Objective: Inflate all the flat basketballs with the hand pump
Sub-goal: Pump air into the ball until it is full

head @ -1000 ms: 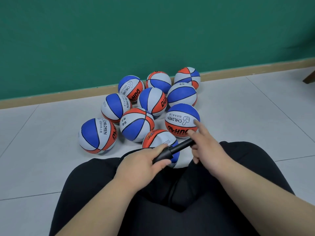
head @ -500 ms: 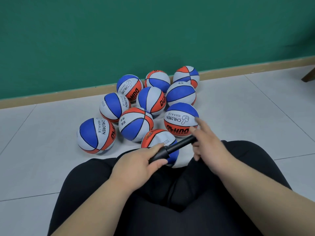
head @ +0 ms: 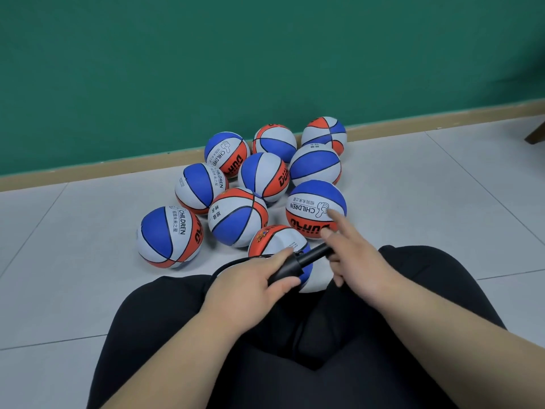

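Several small blue, white and orange basketballs lie grouped on the floor near the wall. The nearest basketball sits between my knees, partly hidden by my hands. My left hand grips the barrel of the black hand pump. My right hand holds the pump's handle end with its lower fingers, while the index and middle fingers stick out straight. A thin black hose loops from the pump behind my left hand. Just beyond my right fingertips lies a ball marked CHILDREN.
The green wall with a tan baseboard stands behind the balls. Grey floor tiles stretch to both sides. A dark wooden leg shows at the right edge. My black-trousered legs fill the foreground.
The pump handle has slid further into the barrel, so my hands are closer together. My right index and middle fingers have spread out straighter.
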